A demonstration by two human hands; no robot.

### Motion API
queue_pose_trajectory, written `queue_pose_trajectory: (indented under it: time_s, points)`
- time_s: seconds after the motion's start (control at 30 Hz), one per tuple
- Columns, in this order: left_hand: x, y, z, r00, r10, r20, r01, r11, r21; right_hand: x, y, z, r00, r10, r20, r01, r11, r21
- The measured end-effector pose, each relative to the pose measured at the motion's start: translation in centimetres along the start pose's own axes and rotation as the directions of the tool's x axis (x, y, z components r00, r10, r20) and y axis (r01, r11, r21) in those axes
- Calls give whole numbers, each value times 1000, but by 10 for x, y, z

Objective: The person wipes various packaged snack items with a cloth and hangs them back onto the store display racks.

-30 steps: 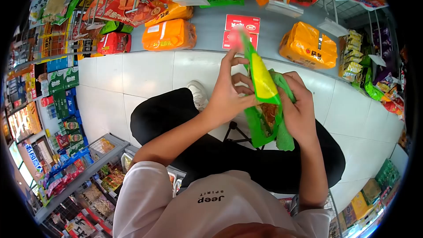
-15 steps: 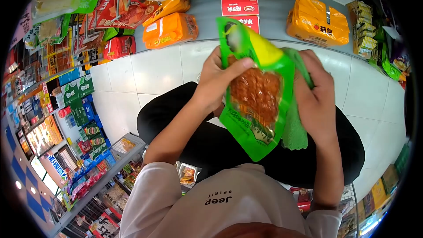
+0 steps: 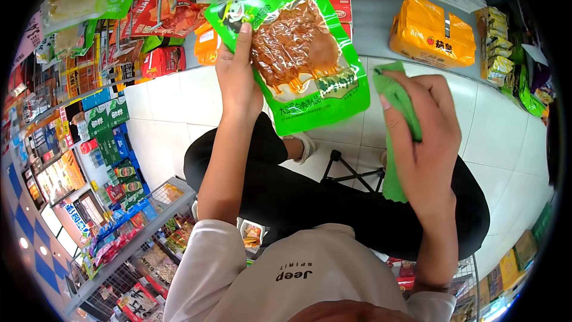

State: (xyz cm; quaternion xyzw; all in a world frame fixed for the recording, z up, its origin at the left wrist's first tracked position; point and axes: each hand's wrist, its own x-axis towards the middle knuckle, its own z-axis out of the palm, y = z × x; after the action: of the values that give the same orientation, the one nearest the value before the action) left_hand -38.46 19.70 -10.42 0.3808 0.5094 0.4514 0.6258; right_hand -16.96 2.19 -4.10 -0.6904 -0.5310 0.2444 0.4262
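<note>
My left hand (image 3: 239, 80) grips the left edge of a green snack packet (image 3: 295, 48), thumb in front and the other fingers behind it. Through the packet's clear window, brown glazed food on skewers shows. It is raised toward the shelf, its top near a hanging hook. In my right hand (image 3: 426, 137) is a green cloth (image 3: 398, 107), bunched between thumb and fingers and hanging down. This hand is to the right of the packet, apart from it.
Orange packs (image 3: 434, 33) and a small red box (image 3: 342, 9) stand on the grey shelf (image 3: 372, 39). Hooks with hanging packets (image 3: 161, 0) are at upper left. A folding stool's black legs (image 3: 348, 172) show beneath my legs. Stocked racks (image 3: 128, 238) stand at lower left.
My left hand has carried the packet up and left toward the shelf hooks. My right hand with the cloth has come away from the packet and sits slightly lower.
</note>
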Motion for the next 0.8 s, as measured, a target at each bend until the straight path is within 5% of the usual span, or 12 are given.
queue_pose_trajectory:
  time_s: [0.8]
  points:
    - [25, -3, -1, 998, 11, -65, -12, 1000, -11, -16, -12, -6, 995, -89, 44, 90, 996, -13]
